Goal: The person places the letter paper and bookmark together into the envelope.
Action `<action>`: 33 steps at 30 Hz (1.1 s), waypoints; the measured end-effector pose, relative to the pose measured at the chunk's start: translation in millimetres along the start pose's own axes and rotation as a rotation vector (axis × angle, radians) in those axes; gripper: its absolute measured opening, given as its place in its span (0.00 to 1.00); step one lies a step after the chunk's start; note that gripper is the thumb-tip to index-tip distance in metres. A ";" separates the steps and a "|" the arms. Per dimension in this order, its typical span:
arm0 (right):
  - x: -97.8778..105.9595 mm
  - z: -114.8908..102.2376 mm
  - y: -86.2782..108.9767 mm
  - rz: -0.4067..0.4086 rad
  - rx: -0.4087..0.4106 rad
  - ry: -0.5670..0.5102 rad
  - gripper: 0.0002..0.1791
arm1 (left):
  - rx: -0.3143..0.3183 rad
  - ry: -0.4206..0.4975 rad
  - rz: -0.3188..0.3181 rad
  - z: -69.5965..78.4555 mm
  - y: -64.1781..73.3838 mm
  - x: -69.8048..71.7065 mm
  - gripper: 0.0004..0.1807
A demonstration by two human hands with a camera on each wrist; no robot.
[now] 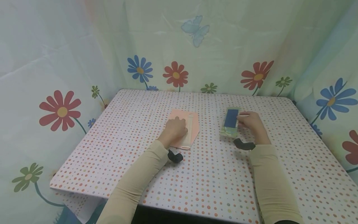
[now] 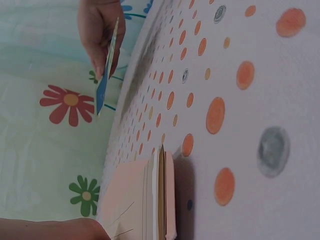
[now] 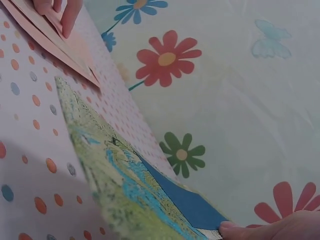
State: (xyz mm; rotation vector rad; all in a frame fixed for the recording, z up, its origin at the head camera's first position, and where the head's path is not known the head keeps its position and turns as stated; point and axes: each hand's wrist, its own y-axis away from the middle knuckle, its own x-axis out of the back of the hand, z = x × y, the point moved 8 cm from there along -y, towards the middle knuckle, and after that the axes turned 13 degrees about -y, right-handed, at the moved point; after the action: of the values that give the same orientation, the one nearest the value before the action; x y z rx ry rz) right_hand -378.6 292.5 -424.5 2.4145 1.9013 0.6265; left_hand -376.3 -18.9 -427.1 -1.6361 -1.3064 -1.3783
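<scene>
Carefully: a one-edge pinch may let the card (image 1: 231, 119) tip

Under your left hand (image 1: 175, 129), whose fingers rest down rather than wrap round, lies the booklet (image 1: 195, 127) on the table (image 1: 207, 174); a sideways push could slide its layered sheets out of line. Farther out, to the booklet's right, your right hand (image 1: 251, 122) pinches the card by its right edge, tilted and apparently off the table. With so little gripped, a loose pinch might let it swing or drop; squeezing hard could crease that edge.
</scene>
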 end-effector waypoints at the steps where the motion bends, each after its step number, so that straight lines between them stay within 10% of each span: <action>1: -1.5 -0.3 -0.6 -0.005 0.005 0.001 0.30 | 0.001 0.001 -0.001 -0.1 0.0 0.0 0.19; 17: -14.6 -2.8 -2.0 -0.007 0.033 0.034 0.28 | 0.005 0.019 0.005 -0.3 -0.3 1.3 0.18; 26: -15.8 33.2 -61.3 0.020 0.091 0.096 0.29 | 0.009 0.013 0.001 -0.7 -2.0 -0.2 0.18; 33: -25.3 4.1 -14.7 -0.030 0.033 0.074 0.29 | 0.015 0.021 -0.022 -1.0 0.1 2.0 0.19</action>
State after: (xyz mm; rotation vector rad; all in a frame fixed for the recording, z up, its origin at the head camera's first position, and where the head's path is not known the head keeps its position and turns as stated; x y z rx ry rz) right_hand -395.7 273.7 -439.6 2.4100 1.9872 0.6982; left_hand -376.5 -19.3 -424.9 -1.5979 -1.3229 -1.3919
